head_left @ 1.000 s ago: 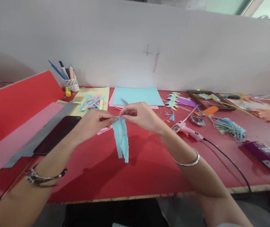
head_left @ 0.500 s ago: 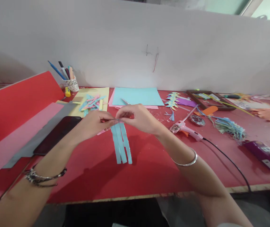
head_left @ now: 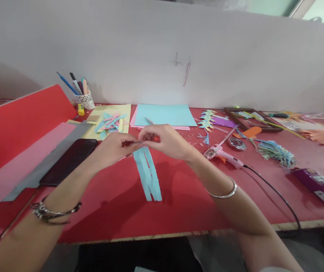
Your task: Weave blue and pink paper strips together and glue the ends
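Note:
Light blue paper strips [head_left: 148, 175] hang down from between my two hands, joined or bunched at the top. My left hand [head_left: 119, 146] pinches their upper end with thumb and finger. My right hand [head_left: 164, 140] is closed in a pinch at the same spot, its fingertips meeting the left ones. Exactly what lies between the fingertips is too small to tell. Behind the hands, a pile of cut paper strips [head_left: 110, 124] in blue, pink and yellow rests on a yellow sheet [head_left: 93, 133]. Blue paper [head_left: 166, 115] lies over pink paper at the back.
A black phone [head_left: 68, 162] lies at left beside grey and pink sheets. To the right are a pink glue gun [head_left: 227, 156] with its cord, a paper tassel [head_left: 275, 153], a brown tray [head_left: 269, 128] and a purple power strip [head_left: 317, 187]. A pen cup [head_left: 86, 101] stands at back left.
The lower ends of the blue strips have swung slightly right and toward me, and the strips now hang closer together. Both hands stay nearly in place, still pinching.

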Motion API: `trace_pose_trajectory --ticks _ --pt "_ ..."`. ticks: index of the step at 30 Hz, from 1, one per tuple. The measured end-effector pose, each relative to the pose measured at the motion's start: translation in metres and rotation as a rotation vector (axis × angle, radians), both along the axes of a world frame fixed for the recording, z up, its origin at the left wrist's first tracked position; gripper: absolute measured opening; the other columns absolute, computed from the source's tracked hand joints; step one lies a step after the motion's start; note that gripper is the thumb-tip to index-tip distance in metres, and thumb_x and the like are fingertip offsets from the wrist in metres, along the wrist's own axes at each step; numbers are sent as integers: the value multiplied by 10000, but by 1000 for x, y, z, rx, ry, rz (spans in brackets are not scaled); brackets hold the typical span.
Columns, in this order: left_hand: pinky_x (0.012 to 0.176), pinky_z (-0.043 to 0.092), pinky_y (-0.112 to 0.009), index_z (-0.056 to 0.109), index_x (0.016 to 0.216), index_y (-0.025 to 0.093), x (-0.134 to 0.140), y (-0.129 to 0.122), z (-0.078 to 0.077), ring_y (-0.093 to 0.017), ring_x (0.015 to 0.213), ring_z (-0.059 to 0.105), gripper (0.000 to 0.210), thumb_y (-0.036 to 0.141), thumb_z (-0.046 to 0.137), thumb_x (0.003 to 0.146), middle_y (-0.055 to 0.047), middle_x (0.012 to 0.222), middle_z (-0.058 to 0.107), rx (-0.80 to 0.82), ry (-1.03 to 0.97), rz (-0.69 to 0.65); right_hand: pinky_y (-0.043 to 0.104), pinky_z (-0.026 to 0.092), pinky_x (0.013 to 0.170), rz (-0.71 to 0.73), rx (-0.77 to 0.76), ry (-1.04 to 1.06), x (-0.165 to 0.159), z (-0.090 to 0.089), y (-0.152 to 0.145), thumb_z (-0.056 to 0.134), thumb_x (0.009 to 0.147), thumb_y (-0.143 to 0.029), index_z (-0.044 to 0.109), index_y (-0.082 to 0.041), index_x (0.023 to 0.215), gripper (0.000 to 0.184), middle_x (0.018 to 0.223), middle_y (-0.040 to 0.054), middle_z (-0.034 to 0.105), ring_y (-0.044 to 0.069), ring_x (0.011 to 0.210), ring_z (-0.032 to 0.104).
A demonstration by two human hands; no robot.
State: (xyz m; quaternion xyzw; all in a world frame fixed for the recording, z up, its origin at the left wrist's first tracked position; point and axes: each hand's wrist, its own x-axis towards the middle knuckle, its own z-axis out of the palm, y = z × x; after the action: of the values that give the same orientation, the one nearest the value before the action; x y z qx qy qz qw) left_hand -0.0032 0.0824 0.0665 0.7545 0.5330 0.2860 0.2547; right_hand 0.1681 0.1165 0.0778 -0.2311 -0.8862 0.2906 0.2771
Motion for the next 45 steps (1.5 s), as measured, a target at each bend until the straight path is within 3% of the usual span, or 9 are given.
trace_pose_trajectory --ticks 8,14,18,25,30,35,39,42,45 --pt "450 346 -188 605 605 164 -3 -6 -6 -76 448 434 336 463 509 725 30 506 485 -37 -93 95 244 344 653 -182 112 -161 2 -6 6 479 801 -262 584 -147 798 156 796 25 612 98 690 508" --pt "530 408 -192 598 649 168 4 -9 -20 -94 525 496 313 467 519 696 21 572 541 -182 -252 143 277 277 671 -125 142 -315 1 -9 7 429 826 -288 571 -158 696 232 601 -30 502 81 582 388" --pt "537 413 -196 593 643 165 9 -13 -29 -93 517 506 334 490 520 674 32 555 520 -332 -255 140 310 228 718 -74 84 -416 0 -11 7 443 817 -247 542 -156 668 202 601 -44 489 77 600 381" --pt "554 443 -194 579 578 160 10 -32 -41 -92 547 518 286 445 606 591 27 578 543 -609 -394 22 299 193 652 153 72 -658 -7 -19 4 434 792 -182 433 -147 555 239 546 -57 400 74 563 342" --pt "565 441 -173 578 598 174 14 -43 -32 -72 535 503 255 417 572 675 48 572 534 -509 -513 46 309 218 728 144 142 -547 1 6 -9 421 797 -191 496 -154 666 156 709 -22 520 106 710 438" --pt "553 414 -181 565 564 173 18 -42 -24 -92 531 515 266 390 528 713 46 523 532 -395 -358 -29 333 207 790 80 165 -508 9 18 -14 426 798 -209 500 -158 683 146 691 -41 517 98 686 437" --pt "557 406 -214 614 655 172 13 -41 -41 -127 560 561 285 393 463 751 11 602 615 -441 -108 -92 295 235 701 171 49 -727 -4 -1 -10 446 749 -147 488 -150 602 153 597 -43 468 86 602 398" --pt "556 379 -234 654 762 205 6 -44 -50 -167 661 598 250 349 450 774 -14 728 669 -347 216 -75 297 251 700 243 -14 -839 -16 -21 -9 434 736 -119 533 -152 607 166 616 -27 482 94 621 412" --pt "522 355 -246 660 832 229 -1 -50 -52 -194 714 609 254 325 427 802 -26 791 676 -227 449 -3 321 279 762 248 40 -838 -25 -35 -13 462 739 -118 597 -164 719 143 744 10 536 129 740 464"
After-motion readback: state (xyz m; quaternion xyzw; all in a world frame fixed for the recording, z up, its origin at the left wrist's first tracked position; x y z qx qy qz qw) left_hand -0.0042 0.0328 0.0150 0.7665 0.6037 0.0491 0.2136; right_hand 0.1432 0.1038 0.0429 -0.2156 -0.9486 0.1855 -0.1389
